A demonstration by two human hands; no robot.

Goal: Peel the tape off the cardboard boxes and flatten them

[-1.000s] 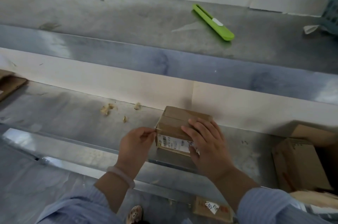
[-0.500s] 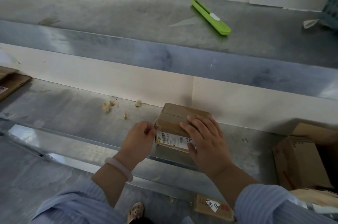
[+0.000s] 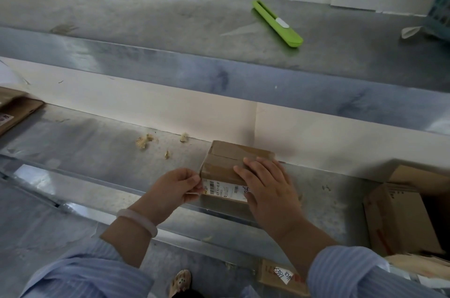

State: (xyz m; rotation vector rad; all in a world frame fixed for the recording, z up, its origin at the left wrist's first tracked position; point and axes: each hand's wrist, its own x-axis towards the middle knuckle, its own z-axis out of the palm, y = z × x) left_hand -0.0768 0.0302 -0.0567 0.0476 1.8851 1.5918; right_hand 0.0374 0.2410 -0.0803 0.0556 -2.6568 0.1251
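A small taped cardboard box (image 3: 227,161) with a white label on its near side sits on the lower metal shelf (image 3: 97,151), against the wall. My right hand (image 3: 269,188) lies flat on the box's top and near right corner, fingers spread. My left hand (image 3: 176,187) is at the box's near left corner, with thumb and fingers pinching the end of the tape there. The tape end itself is mostly hidden by my fingers.
A green box cutter (image 3: 277,23) lies on the upper metal shelf. An open cardboard box (image 3: 399,215) stands at the right. Flattened cardboard (image 3: 17,110) lies at the far left. Paper scraps (image 3: 146,140) dot the lower shelf. A labelled box (image 3: 282,277) lies on the floor below.
My left hand has stayed at the box's left corner, its fingers shifting on the tape end. My right hand still presses on the box. The camera has tilted slightly.
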